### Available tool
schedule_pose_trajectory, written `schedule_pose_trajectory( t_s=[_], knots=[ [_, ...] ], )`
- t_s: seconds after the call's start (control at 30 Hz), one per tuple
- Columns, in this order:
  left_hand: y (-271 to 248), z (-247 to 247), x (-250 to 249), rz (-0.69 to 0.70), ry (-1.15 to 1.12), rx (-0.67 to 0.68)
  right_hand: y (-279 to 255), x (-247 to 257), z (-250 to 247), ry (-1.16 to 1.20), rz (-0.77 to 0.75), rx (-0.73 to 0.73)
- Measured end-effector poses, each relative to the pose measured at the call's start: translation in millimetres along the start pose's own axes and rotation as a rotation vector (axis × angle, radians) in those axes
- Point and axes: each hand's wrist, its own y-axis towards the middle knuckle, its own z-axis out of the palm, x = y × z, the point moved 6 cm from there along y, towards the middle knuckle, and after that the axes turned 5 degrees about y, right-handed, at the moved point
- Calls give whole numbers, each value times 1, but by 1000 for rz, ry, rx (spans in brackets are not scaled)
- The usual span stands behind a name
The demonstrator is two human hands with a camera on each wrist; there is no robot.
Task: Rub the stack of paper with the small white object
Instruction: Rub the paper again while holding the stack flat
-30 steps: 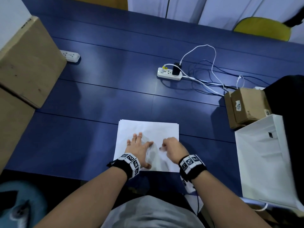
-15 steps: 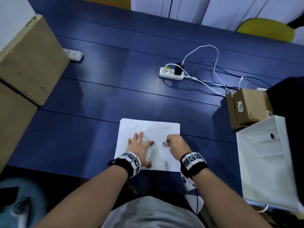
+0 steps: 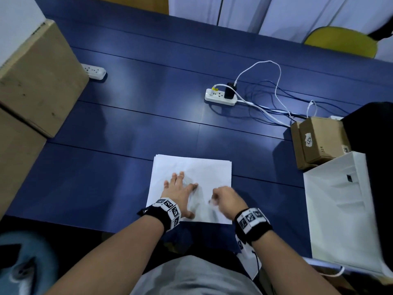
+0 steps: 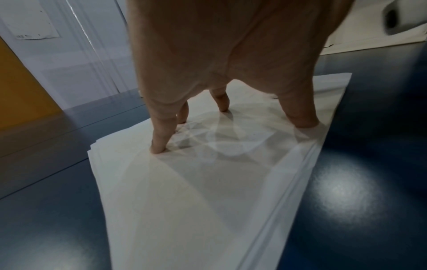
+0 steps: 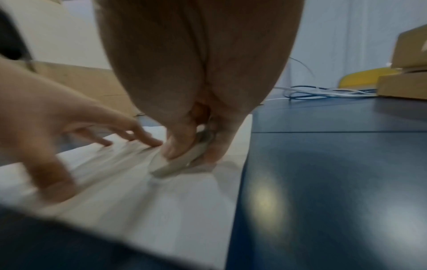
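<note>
While left hand [image 3: 178,192] pins stack of paper [image 3: 204,169], right hand [image 3: 226,199] pinches small white object [image 5: 182,160] near its right edge.

Left hand [image 3: 179,193] splayed on the paper stack [image 3: 204,171]; right hand [image 3: 226,199] curled beside it.

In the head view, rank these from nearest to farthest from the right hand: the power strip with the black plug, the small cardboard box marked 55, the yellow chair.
From the right hand:
1. Small cardboard box, to the right and a bit ahead, at the table's right edge.
2. Power strip with the black plug, straight ahead at mid-table.
3. Yellow chair, beyond the far right of the table.
</note>
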Motion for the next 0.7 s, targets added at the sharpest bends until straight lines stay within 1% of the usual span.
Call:
schedule_pose_trajectory(
  t_s=[0.03,0.07,0.1,0.17,0.23,0.3,0.33,0.37,0.47,0.5,0.53,0.57,0.7],
  knots=[
    [0,0,0,0,0,-4,-9,4,11,-7,-25,99],
    [0,0,1,1,0,-5,-16,8,18,-13,-40,163],
    [0,0,1,1,0,-3,-17,10,20,-22,-54,163],
    [0,0,0,2,-4,3,-3,12,7,-63,-72,29],
    [0,0,0,-4,-3,9,14,6,-12,-61,-35,-118],
    [-1,1,1,-13,4,16,19,4,-23,-21,-2,-188],
    [-1,1,1,-11,6,17,17,4,-22,-9,3,-178],
    [0,1,0,-8,5,15,11,6,-18,-13,-2,-130],
    [1,1,0,-6,6,5,-7,16,8,-37,-58,127],
    [1,-1,-1,-5,10,2,-9,18,11,-58,-71,164],
    [1,-1,-1,-7,11,0,-6,19,11,-72,-74,154],
    [2,-1,-1,-7,9,-1,1,19,7,-83,-81,104],
    [-1,-4,-2,-14,30,6,24,11,-13,-51,-45,-200]
  ],
)
